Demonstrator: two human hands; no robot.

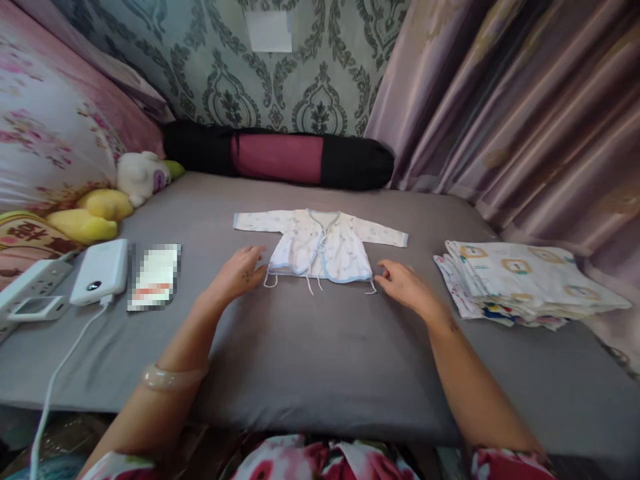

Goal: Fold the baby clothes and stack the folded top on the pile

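Note:
A small white baby shirt [320, 243] with pale blue trim and tie strings lies spread flat on the grey bed [310, 347], sleeves stretched out to both sides. My left hand [237, 273] rests palm down at the shirt's lower left corner, fingers extended and touching the hem. At the lower right corner my right hand [403, 283] lies on the sheet, fingers loosely curled toward the hem, holding nothing that I can see. A pale bangle circles my left wrist.
A stack of folded printed cloths [520, 280] sits at the right. A white power bank [100, 272] with cable, a power strip [33, 280] and a blurred card [154, 277] lie at the left. Plush toys [120, 193] and a dark bolster [280, 157] line the back.

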